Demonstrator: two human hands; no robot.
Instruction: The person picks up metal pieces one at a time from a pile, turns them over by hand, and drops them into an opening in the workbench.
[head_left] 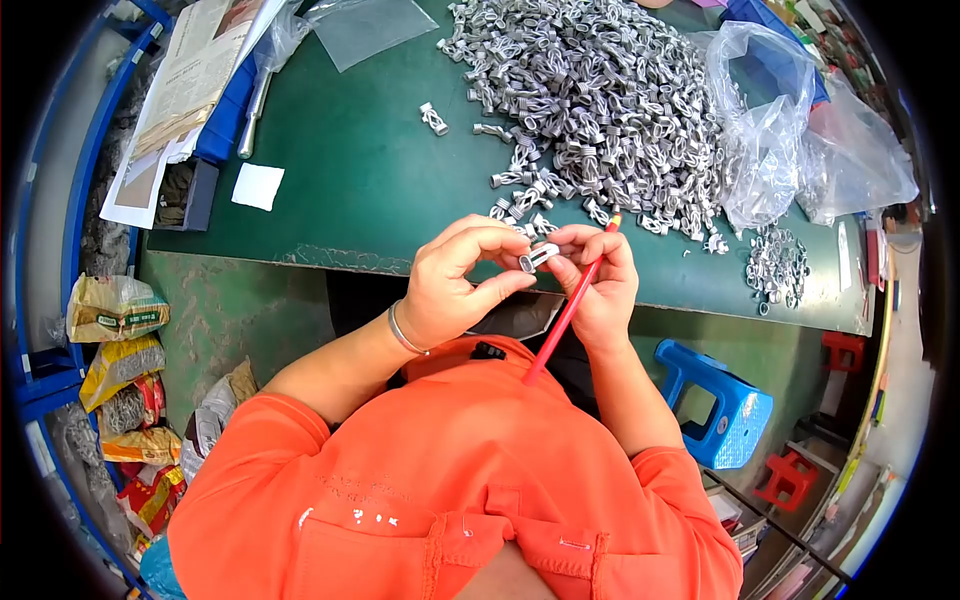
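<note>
We hold both hands together at the near edge of the green table [360,170], above our lap. Our left hand [455,285], with a bangle [403,333] on the wrist, is curled with thumb and fingers pinched on a small metal part [539,256]. Our right hand [600,280] closes on the same part from the other side and also grips a red pencil [570,308], which runs slanting down from the fingers toward our orange shirt [450,480]. The part sits between the two hands' fingertips, just off the table edge. Beyond our hands a big heap [600,100] of like metal parts covers the table, with one stray part [434,118] lying apart to the left. Clear plastic bags [770,130] lie to the right of the heap, and a smaller cluster [775,265] of parts sits near the table's right end. A blue stool [720,400] stands on the floor to our right.
</note>
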